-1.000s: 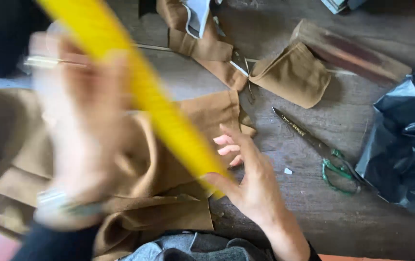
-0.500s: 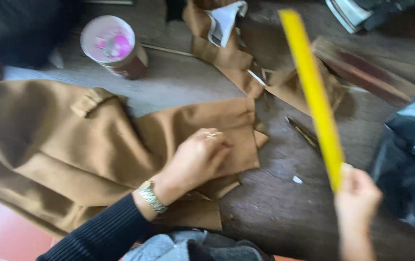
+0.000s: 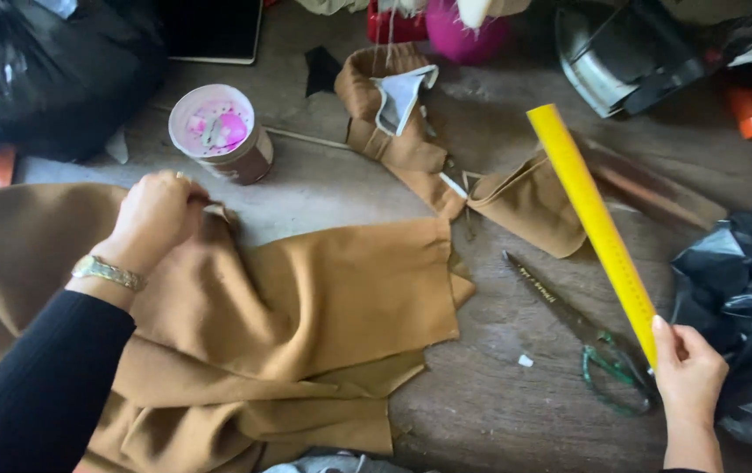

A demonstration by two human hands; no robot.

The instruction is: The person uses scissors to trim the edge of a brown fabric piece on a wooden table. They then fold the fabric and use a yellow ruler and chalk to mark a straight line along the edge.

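A large piece of brown cloth (image 3: 323, 307) lies rumpled across the wooden table (image 3: 481, 412). My left hand (image 3: 157, 215), with a gold watch on the wrist, grips the cloth's upper edge near the table's left side. My right hand (image 3: 687, 377) holds the lower end of a long yellow ruler (image 3: 590, 219), which slants up and away over the table. Green-handled scissors (image 3: 582, 328) lie flat just left of the right hand, under the ruler's lower part.
A round tub with a white and pink top (image 3: 218, 131) stands behind the cloth. Smaller brown cloth pieces (image 3: 411, 140) lie at the back centre. Black plastic bags sit at the right edge (image 3: 744, 298) and far left (image 3: 52, 70). A dark tablet (image 3: 209, 26) lies at the back.
My left hand has slid left from the cloth's middle to its upper left edge and taken hold there. My right hand with the ruler has shifted slightly right.
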